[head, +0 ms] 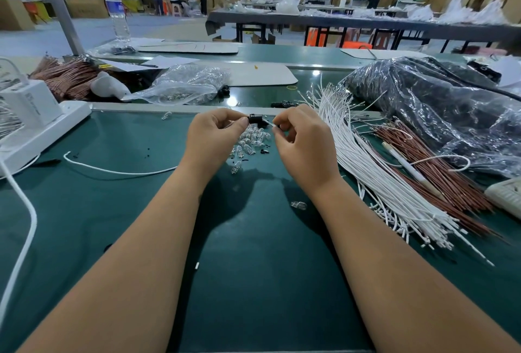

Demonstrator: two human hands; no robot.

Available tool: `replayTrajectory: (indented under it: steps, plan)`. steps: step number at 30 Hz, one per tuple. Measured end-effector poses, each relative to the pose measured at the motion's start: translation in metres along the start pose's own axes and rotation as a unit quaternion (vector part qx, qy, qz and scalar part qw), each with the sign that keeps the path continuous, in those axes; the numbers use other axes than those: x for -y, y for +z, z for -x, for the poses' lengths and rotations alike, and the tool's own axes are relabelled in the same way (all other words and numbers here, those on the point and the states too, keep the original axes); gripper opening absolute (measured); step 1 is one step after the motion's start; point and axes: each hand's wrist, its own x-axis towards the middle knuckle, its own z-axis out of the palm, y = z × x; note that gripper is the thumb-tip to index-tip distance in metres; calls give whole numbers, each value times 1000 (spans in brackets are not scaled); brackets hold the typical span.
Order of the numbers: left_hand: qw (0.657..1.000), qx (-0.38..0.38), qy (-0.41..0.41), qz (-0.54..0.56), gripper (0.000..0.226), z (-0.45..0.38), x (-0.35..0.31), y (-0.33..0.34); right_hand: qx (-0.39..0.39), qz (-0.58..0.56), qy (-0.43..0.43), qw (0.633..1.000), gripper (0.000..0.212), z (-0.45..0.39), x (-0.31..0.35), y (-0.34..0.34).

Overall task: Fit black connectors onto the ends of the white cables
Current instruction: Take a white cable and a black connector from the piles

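Two hands meet above the desk [127, 211] middle: the left hand [210, 134] fingers pinch a black connector [256, 119], its long axis pointing right, toward the white cable [271, 124] end pinched by the right hand [303, 141], just beside its opening.

Black connector [256, 120] meets a white cable end [270, 124] above the mat
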Motion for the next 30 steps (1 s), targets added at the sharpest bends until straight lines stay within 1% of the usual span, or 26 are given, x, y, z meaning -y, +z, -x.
replayTrajectory:
  steps: [3,6,8,11,14,16,18,20,23,26,28,30]
  plan:
    - [1000,7,-12,9,15,0,-2,-1,-2,13,5,1000,4,0,-1,-2]
    - [998,16,-41,43,17,-1,-3,-2,-1,20,3,1000,3,-1,-3,-3]
    - [997,23,-52,51,18,-1,-3,-2,11,6,10,1000,4,-2,-3,-3]
    - [999,31,-37,14,16,0,-1,-2,37,-42,57,997,6,-3,-4,0]
    - [999,40,-10,-28,18,1,2,-2,82,-112,132,981,8,-4,-5,1]
    - [998,40,7,-45,19,2,3,-1,96,-153,172,968,15,-4,-5,1]
    - [996,33,29,-74,12,3,3,0,94,-177,191,961,22,-5,-3,-1]
    - [992,27,50,-112,6,4,2,1,96,-175,187,962,20,-4,-1,-1]
    - [983,44,85,-158,8,7,-2,4,110,-146,163,970,10,-4,-1,-1]
    - [970,42,127,-203,11,8,-6,7,110,-124,148,975,7,-3,-1,0]
    - [972,34,122,-196,10,8,-6,9,106,-120,146,976,7,-4,-1,0]
    - [985,40,75,-148,9,8,-6,9,104,-124,148,976,7,-4,-2,0]
